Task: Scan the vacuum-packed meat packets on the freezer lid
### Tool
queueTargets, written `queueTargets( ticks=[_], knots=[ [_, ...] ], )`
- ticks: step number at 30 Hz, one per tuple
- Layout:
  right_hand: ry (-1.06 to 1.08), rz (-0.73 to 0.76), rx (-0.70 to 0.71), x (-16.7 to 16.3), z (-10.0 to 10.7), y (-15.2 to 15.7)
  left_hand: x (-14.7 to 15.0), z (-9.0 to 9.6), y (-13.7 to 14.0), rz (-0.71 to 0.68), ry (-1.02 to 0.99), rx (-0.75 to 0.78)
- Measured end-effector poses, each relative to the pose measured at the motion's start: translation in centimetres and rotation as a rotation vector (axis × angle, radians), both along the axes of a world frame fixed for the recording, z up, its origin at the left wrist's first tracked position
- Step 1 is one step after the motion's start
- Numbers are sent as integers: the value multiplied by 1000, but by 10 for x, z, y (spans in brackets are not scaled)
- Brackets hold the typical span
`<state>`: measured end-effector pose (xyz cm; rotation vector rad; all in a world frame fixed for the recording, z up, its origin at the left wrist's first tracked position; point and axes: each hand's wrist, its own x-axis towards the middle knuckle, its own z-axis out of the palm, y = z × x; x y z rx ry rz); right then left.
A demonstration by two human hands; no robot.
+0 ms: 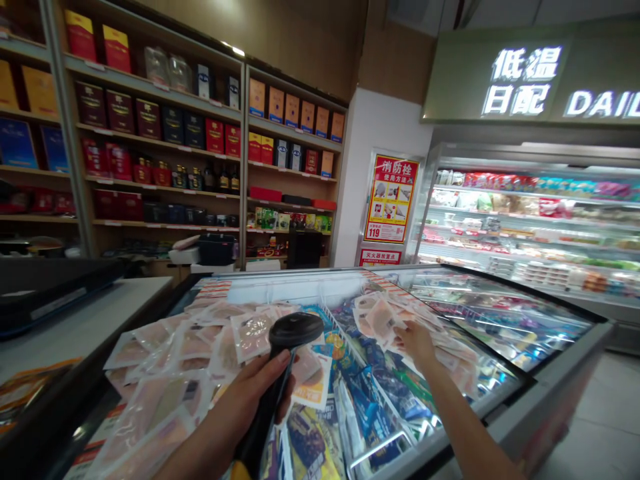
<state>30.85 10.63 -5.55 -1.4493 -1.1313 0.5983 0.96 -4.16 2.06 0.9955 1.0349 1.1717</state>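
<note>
My left hand (pixel 257 387) is wrapped round the handle of a black barcode scanner (pixel 296 327), its head raised above the chest freezer. Behind and beside the scanner, many clear flat plastic packets with pale pinkish contents (pixel 195 340) lie spread over the freezer's left part. A packet with a white and orange label (pixel 315 387) sits just right of my left hand. Reaching forward over the glass, my right hand (pixel 416 345) is closed on the edge of a similar flat packet (pixel 381 321). More such packets (pixel 460 363) lie beneath and right of that wrist.
Bagged frozen goods (pixel 367 407) fill the chest freezer, whose grey rim (pixel 555 373) runs along the right. A white counter (pixel 135 300) with a black device stands left. Shelves of boxed goods (pixel 165 160) stand behind, and a lit refrigerated display (pixel 525 227) stands back right.
</note>
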Motion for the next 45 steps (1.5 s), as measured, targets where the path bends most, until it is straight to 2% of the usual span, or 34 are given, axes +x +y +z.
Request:
queueTargets(
  ticks=[5,9,13,36,41,45],
  knots=[
    [284,139,28,-43,1,-5,1,2,-6,-40,3,20],
    [377,219,53,-62,-9,-4,0,1,-5,-39,6,15],
    [371,247,50,-66,-16,-5,-1,0,-3,-43,-9,13],
    [290,319,55,-64,-21,-6,2,-2,-11,-221,-32,-14],
    [272,306,42,-64,-20,-8,-8,2,-6,-160,10,1],
    [221,314,32,-69,-13,-8,-22,9,0,24,78,50]
  ],
)
